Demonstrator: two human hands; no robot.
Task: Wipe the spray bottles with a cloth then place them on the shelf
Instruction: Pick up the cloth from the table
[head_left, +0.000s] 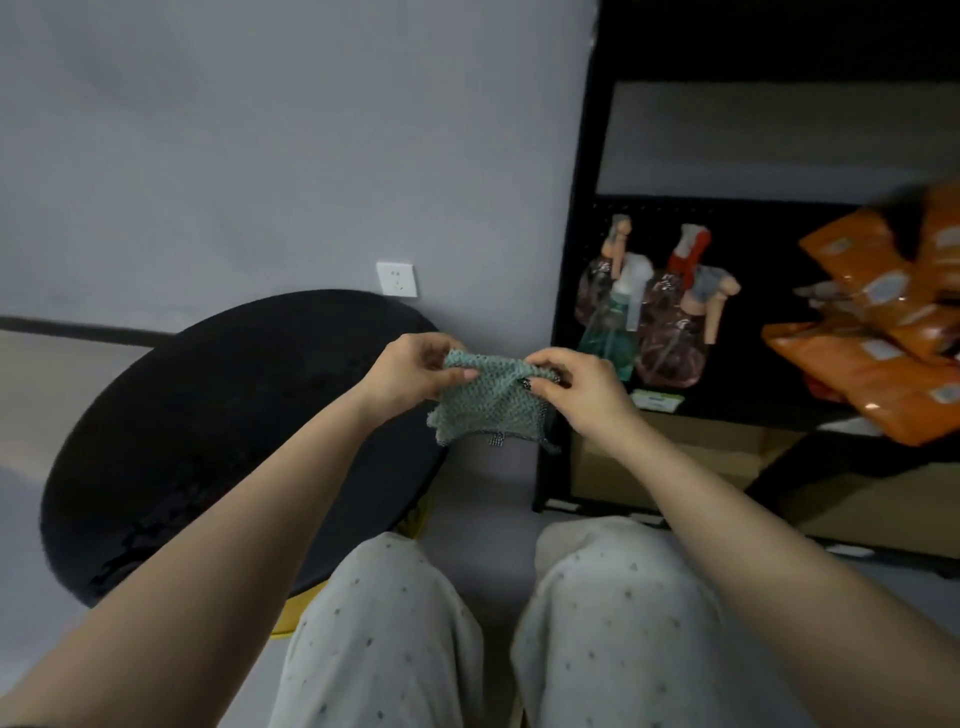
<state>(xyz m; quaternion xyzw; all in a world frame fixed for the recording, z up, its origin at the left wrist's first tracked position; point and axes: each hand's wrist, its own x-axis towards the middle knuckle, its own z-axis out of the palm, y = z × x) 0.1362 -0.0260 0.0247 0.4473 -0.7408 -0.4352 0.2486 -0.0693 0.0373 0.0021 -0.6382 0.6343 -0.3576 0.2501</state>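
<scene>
A pale green mesh cloth hangs between my two hands at the middle of the view. My left hand pinches its upper left corner and my right hand pinches its upper right corner. Several spray bottles stand on the black shelf to the right: a teal bottle with a white trigger, a pink bottle with a red trigger, and another pink bottle behind the teal one. No bottle is in either hand.
A round black table stands to the left, in front of a grey wall with a white socket. Orange packets are piled on the shelf's right side. Cardboard boxes sit under the shelf. My knees fill the bottom.
</scene>
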